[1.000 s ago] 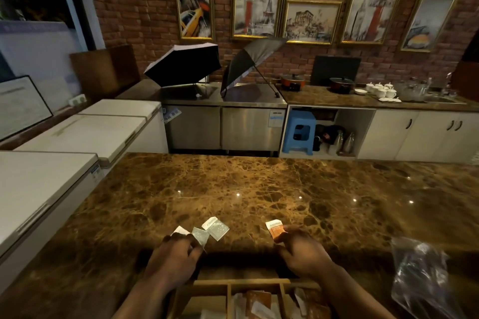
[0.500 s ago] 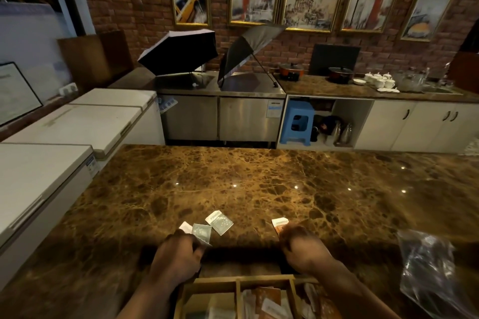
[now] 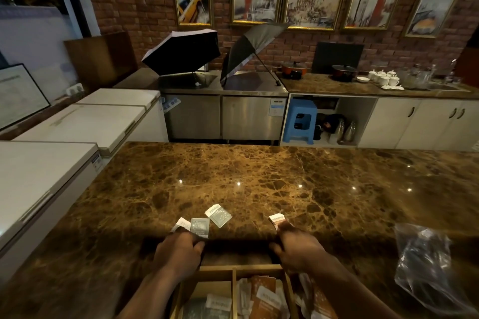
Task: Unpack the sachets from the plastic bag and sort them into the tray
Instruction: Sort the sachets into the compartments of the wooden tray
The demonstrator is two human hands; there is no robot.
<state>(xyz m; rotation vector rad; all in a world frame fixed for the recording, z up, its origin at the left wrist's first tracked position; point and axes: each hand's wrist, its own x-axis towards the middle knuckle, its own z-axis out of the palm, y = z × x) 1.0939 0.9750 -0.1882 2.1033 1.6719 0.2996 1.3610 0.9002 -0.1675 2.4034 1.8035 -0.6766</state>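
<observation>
Sachets lie loose on the marble surface (image 3: 259, 176) just beyond the wooden tray (image 3: 233, 270), which already holds several. The left hand (image 3: 178, 254) pinches two grey sachets (image 3: 200, 226); the right hand (image 3: 298, 248) pinches an orange sachet (image 3: 276, 219). A third grey sachet (image 3: 218, 215) lies free. The plastic bag (image 3: 427, 267) rests well apart, right. Carry each by its edge and release over the matching compartment.

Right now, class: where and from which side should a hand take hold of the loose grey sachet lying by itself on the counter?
The grey sachet lies flat and free on the marble counter, turned cornerwise. Best guess: come from above with the left hand, the closer one, and pinch its near corner, since a flat packet offers only edges.
</observation>
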